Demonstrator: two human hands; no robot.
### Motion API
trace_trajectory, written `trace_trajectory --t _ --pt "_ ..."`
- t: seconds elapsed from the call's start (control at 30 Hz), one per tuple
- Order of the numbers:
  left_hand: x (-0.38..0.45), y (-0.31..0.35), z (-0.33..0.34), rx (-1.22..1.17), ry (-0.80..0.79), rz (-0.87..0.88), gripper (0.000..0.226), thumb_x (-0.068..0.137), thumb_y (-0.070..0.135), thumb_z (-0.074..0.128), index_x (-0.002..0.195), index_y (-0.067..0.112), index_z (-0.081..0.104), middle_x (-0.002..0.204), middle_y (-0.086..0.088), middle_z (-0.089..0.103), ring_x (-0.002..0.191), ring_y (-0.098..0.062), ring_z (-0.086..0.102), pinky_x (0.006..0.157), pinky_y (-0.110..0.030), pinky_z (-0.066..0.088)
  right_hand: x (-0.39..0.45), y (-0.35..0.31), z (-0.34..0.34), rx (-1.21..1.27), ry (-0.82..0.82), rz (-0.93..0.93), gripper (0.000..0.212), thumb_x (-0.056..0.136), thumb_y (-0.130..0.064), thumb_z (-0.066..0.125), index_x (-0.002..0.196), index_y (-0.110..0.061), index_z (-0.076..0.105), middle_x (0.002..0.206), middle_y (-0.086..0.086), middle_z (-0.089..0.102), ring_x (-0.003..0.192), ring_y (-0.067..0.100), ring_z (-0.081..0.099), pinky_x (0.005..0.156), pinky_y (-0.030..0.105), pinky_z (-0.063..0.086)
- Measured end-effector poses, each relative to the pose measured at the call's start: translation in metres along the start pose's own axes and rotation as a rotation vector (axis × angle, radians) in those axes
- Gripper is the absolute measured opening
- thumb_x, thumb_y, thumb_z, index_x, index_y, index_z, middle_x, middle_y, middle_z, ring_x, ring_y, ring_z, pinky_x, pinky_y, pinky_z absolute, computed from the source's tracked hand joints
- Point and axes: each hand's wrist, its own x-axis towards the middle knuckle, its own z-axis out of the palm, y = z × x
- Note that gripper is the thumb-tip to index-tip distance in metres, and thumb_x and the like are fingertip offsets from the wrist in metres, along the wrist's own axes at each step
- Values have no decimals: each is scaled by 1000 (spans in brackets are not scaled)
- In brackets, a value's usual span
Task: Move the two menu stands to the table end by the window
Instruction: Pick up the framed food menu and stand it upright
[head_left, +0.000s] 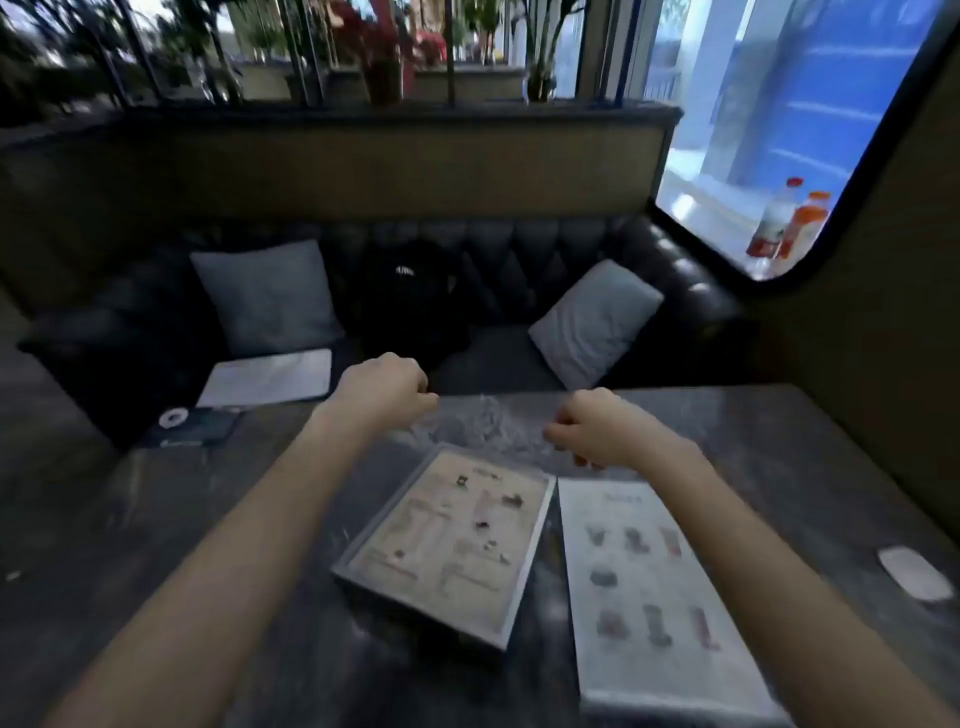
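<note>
Two menu stands rest on the dark marbled table (779, 467). One with a beige printed sheet (447, 545) sits at the middle, tilted. A white one with small pictures (649, 587) lies just to its right, partly under my right forearm. My left hand (382, 392) hovers beyond the beige stand near the table's far edge, fingers curled with nothing in them. My right hand (592, 431) hovers above the top of the white stand, fingers curled downward, holding nothing that I can see. The image is blurred.
A white oval object (917, 574) lies at the table's right. A black tufted sofa (519, 260) with two grey cushions, a black bag and a white board stands behind the table. The window (753, 130) at the right holds bottles (779, 223) on its sill.
</note>
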Motion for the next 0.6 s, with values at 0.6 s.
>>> trace_trajectory --t 0.6 --pt "-15 -77 217 22 -218 -255 50 97 37 29 134 4 35 146 -15 35 138 -28 24 109 -49 20 -7 20 238 969 -15 547 31 91 -18 36 117 -10 50 121 11 57 97 19 52 78 28 37"
